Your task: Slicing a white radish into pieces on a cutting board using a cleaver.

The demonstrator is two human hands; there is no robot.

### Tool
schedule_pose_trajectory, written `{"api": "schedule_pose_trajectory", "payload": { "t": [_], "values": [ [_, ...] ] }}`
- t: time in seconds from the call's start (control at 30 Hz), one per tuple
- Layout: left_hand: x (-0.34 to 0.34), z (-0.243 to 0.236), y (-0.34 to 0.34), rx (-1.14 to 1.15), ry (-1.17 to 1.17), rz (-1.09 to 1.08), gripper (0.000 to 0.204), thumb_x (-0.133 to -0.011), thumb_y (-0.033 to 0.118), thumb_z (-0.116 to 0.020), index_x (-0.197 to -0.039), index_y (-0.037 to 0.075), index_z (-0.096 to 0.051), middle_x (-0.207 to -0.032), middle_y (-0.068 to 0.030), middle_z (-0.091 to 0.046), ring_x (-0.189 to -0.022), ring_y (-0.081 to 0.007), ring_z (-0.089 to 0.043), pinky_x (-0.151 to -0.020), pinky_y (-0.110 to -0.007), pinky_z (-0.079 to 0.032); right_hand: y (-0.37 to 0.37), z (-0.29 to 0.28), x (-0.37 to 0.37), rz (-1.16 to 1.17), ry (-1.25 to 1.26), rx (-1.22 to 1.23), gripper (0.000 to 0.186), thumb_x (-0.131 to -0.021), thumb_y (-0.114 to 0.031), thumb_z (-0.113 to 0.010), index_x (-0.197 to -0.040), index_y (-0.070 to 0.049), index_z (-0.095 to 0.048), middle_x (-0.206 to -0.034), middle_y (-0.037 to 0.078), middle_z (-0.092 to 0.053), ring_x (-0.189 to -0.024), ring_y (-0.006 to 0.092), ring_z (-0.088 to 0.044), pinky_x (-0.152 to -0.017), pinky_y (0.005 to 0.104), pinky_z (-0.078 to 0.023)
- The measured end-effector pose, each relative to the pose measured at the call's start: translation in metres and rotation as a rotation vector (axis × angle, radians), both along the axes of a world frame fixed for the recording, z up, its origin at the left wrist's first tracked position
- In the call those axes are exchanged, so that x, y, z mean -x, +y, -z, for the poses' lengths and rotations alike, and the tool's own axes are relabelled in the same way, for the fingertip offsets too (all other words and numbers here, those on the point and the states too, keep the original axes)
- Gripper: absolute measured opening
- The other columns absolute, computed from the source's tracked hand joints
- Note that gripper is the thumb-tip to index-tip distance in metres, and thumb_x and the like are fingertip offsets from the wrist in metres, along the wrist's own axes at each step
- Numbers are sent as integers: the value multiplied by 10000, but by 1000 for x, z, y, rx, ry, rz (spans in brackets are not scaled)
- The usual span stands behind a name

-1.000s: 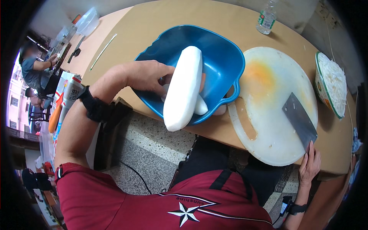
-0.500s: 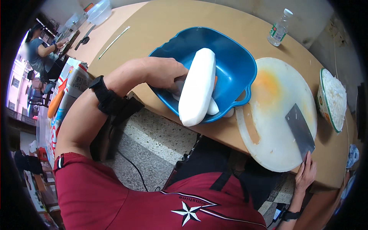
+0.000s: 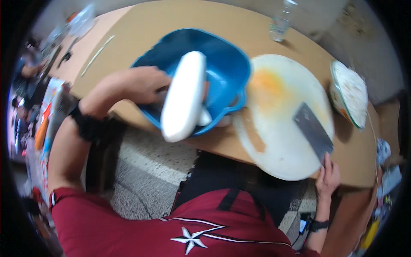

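Observation:
A blue plastic bowl (image 3: 222, 77) holds a large peeled white radish (image 3: 183, 96), lying steeply across it, with a smaller white piece (image 3: 203, 116) and something orange behind. My left hand (image 3: 147, 83) reaches into the bowl's left side, its fingers curled beside the radish; what they grip is hidden and blurred. On the right, a cleaver (image 3: 312, 130) lies flat on a round white cutting board (image 3: 278, 158) with an orange stain. My right hand (image 3: 329, 175) grips the cleaver's handle end at the board's near right edge.
A bowl of white shreds (image 3: 349, 90) stands at the right. A plastic bottle (image 3: 281, 23) is at the back. At the left are clear containers (image 3: 81, 21), a knife (image 3: 67, 53), a thin stick (image 3: 96, 58), a printed carton (image 3: 60, 96) and a co-worker (image 3: 28, 68).
The whole view has shifted and is now blurred by motion. My left hand stays in the bowl beside the radish, and my right hand stays on the cleaver.

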State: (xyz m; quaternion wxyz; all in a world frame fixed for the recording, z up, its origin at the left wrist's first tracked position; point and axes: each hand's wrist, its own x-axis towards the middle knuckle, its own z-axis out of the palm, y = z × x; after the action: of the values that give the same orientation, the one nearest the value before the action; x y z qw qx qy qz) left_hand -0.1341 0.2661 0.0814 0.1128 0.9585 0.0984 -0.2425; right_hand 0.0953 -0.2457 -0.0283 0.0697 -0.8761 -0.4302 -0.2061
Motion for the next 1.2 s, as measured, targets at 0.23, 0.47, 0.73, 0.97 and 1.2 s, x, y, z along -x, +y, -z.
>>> {"api": "schedule_pose_trajectory", "payload": {
  "t": [0.23,0.47,0.73,0.97,1.2],
  "values": [
    [14,-5,-1,48,-21,-49,250,-828,148,-634,-1051,38,-648,-947,-212,-693,-881,-364,-676,-800,-425,-532,14,0,7,13,-70,26,489,-811,-149,-651,-1298,-127,-616,-965,123,-582,-839,297,-588,-746,396,-475],
    [10,-10,-4,44,-28,-88,344,-774,83,-684,-1116,51,-673,-952,-172,-719,-855,-330,-697,-816,-379,-551,11,-2,10,25,-104,7,499,-811,-178,-673,-1304,-132,-608,-951,116,-579,-820,289,-578,-709,396,-456],
    [16,-22,-11,-1,-178,-217,187,-722,44,-719,-894,23,-648,-819,-164,-687,-754,-295,-682,-694,-369,-525,12,-1,8,37,-102,-8,514,-812,-189,-684,-1316,-143,-597,-941,111,-571,-813,281,-575,-699,395,-450],
    [55,-36,11,-117,-629,-332,213,-671,-7,-719,-834,9,-582,-740,-150,-613,-728,-306,-621,-679,-379,-484,12,1,8,16,-141,-38,498,-817,-198,-683,-1305,-139,-604,-926,103,-563,-790,273,-563,-676,390,-440],
    [98,-61,-34,-411,-941,-273,274,-738,-91,-673,-985,-4,-594,-918,-131,-617,-839,-220,-628,-724,-319,-501,13,5,11,26,-109,-77,479,-835,-180,-661,-1309,-145,-602,-935,117,-574,-820,289,-581,-716,399,-460]
  ]
}}
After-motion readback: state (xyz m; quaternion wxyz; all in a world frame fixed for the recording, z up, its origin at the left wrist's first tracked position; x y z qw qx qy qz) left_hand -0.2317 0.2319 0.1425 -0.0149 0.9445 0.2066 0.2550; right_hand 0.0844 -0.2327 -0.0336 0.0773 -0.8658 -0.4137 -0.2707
